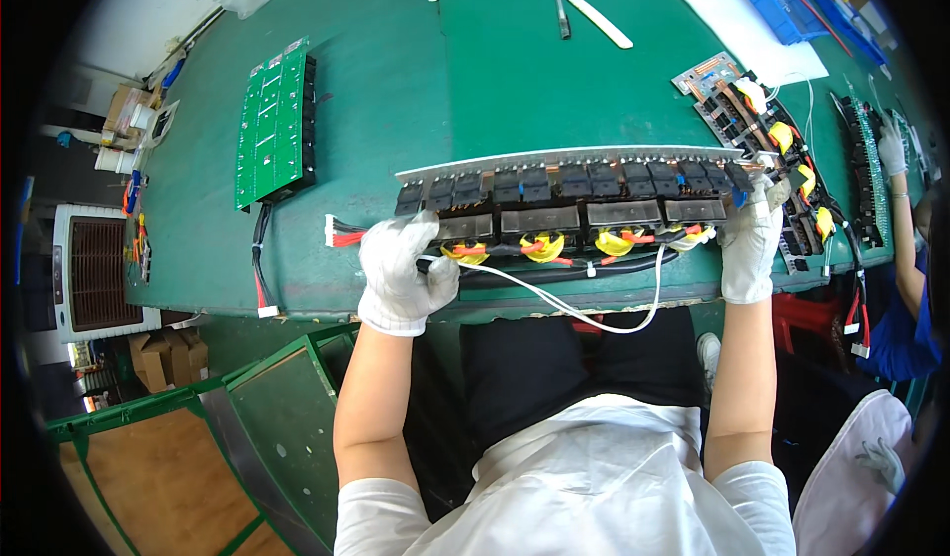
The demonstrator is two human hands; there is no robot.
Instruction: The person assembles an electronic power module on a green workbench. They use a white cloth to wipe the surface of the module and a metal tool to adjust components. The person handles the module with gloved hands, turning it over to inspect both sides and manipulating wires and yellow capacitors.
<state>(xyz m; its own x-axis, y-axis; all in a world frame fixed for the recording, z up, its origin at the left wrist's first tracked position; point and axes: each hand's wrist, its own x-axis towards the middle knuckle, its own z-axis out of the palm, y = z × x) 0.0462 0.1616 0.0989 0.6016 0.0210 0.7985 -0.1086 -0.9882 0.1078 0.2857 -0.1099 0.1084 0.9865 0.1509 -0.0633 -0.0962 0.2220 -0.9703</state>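
Observation:
A long circuit board assembly (584, 215) is tilted up on its edge along the front of the green table. Black blocks line it, with yellow-wrapped parts, black cables and a white wire loop on the side facing me. My left hand (401, 274), in a white glove, grips its left end, the thumb bent near the white wire. At the other end, my gloved right hand (752, 249) is closed round the board's corner. A bundle of red and black wires with a white connector (332, 231) sticks out past my left hand.
A green circuit board (272, 131) with a cable lies at the left of the green table (376, 91). Two similar assemblies (772, 160) (866, 175) lie right, near a co-worker's gloved hand (893, 150). Farther back are a black pen-like tool (561, 12), a white strip (599, 20) and a blue bin (782, 7).

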